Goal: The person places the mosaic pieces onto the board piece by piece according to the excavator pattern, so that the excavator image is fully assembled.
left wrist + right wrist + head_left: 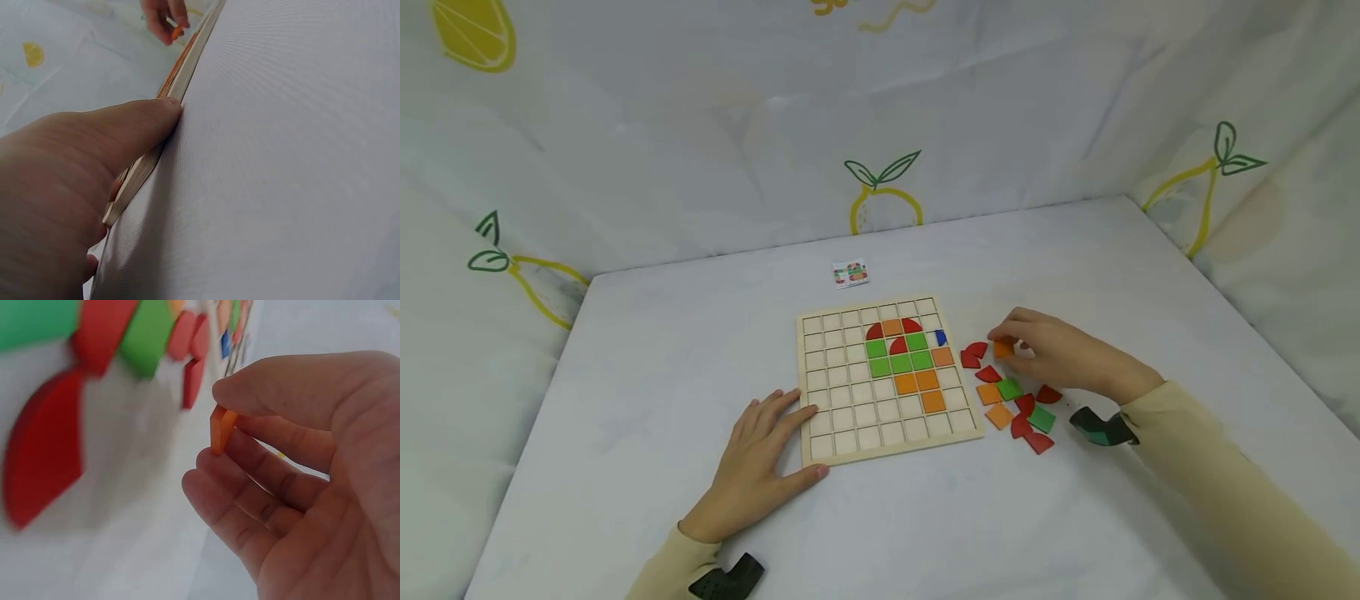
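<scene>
The wooden grid board (842, 398) lies flat on the table (625, 417), and the relation that matters is between it and the orange tile (1003, 349): the tile is just off the board's right side, level with its upper half, held in the right hand (1058, 354), so the board lies to that hand's left. The right hand pinches the tile between thumb and fingertips, with part of its thin edge showing in the right wrist view — it is square, so no long axis stands out. Of the two hands, the right is nearer to the board's filled cells, which lie in its right half: green squares (901, 364), set orange squares (927, 379), red quarter-rounds (912, 326) and a blue piece (941, 337) by the right rim. The left hand (756, 467) is spread at the board's near left corner — fingers against the left side, thumb at the near edge. Right of the board, loose red pieces (1039, 442), loose green squares (1041, 418) and loose orange squares (999, 416) lie scattered below the right hand. A small card (851, 273) sits beyond the board's far edge.
</scene>
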Tool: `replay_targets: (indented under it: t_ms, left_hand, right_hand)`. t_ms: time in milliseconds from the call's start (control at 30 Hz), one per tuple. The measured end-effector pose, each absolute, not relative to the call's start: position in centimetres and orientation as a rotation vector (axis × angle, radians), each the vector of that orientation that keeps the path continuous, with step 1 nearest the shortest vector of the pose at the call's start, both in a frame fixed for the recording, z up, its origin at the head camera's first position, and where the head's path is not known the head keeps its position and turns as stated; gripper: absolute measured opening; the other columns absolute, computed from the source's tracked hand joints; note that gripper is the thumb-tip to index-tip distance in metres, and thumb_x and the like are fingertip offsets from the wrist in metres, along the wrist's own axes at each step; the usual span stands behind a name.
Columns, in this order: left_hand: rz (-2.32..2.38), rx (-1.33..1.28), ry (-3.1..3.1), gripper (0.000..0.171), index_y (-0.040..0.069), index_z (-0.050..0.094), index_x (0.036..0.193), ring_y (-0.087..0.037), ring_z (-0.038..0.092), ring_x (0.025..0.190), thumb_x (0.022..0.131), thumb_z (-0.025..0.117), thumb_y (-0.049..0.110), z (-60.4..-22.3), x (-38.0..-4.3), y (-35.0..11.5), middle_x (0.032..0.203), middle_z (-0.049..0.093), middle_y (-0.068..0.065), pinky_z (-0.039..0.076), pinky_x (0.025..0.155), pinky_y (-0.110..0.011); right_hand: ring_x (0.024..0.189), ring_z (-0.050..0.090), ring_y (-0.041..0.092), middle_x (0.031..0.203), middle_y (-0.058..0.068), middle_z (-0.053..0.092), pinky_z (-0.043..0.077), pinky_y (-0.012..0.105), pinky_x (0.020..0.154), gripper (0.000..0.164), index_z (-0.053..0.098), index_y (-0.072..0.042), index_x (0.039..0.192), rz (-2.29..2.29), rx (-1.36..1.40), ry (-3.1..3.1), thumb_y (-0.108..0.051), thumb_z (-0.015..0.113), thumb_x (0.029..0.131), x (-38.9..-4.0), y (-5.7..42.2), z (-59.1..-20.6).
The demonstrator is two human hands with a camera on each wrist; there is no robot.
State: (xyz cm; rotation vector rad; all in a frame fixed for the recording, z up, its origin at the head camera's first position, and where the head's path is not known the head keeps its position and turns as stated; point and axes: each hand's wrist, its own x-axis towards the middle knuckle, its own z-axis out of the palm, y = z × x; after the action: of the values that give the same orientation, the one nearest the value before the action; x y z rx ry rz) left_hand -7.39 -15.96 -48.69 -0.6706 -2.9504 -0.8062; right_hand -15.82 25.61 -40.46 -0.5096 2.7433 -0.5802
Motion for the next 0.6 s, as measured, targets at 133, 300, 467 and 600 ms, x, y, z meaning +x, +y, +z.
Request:
replay_targets:
  t_ms: [133, 300, 467, 600]
  left_hand:
    - [-0.809, -0.676, -2.946, 0.073, 0.021, 0.052, 0.146, -0.034, 0.026, 0.153, 0.083, 0.078, 0.048, -48.5, -7.4, -16.0, 0.162, 0.036, -0.008, 0.013, 0.127, -0.054]
    - [-0.811, -0.677, -2.952, 0.073, 0.021, 0.052, 0.146, -0.034, 0.026, 0.153, 0.083, 0.078, 0.049, -48.5, -7.4, -16.0, 0.162, 0.036, -0.008, 0.013, 0.127, -0.054]
    - [-0.807, -0.677, -2.967, 0.073, 0.021, 0.051, 0.147, -0.033, 0.025, 0.153, 0.085, 0.077, 0.051, -48.6, -7.4, -16.0, 0.163, 0.035, -0.006, 0.012, 0.127, -0.054]
    - [-0.797, -0.674, -2.978, 0.074, 0.022, 0.050, 0.147, -0.033, 0.024, 0.154, 0.085, 0.076, 0.052, -48.6, -7.5, -16.0, 0.164, 0.034, -0.006, 0.012, 0.127, -0.054]
  right_hand:
    - [0.102, 0.058, 0.020, 0.117, 0.003, 0.063, 0.062, 0.033, 0.083, 0.037, 0.066, -0.009, 0.130, -0.619, -0.578, 2.722, -0.015, 0.071, 0.093, -15.7, 23.6, -39.9]
    - [0.100, 0.057, 0.019, 0.117, 0.000, 0.063, 0.060, 0.033, 0.086, 0.034, 0.068, -0.010, 0.127, -0.624, -0.740, 2.708, -0.014, 0.070, 0.094, -15.5, 21.0, -39.6]
    - [0.099, 0.057, 0.017, 0.117, -0.001, 0.061, 0.058, 0.029, 0.087, 0.031, 0.069, -0.011, 0.124, -0.602, -0.855, 2.675, -0.017, 0.072, 0.094, -15.3, 18.5, -39.4]
    - [0.103, 0.057, 0.016, 0.116, -0.002, 0.062, 0.057, 0.030, 0.090, 0.027, 0.070, -0.012, 0.121, -0.580, -0.935, 2.651, -0.017, 0.071, 0.094, -15.0, 17.0, -39.7]
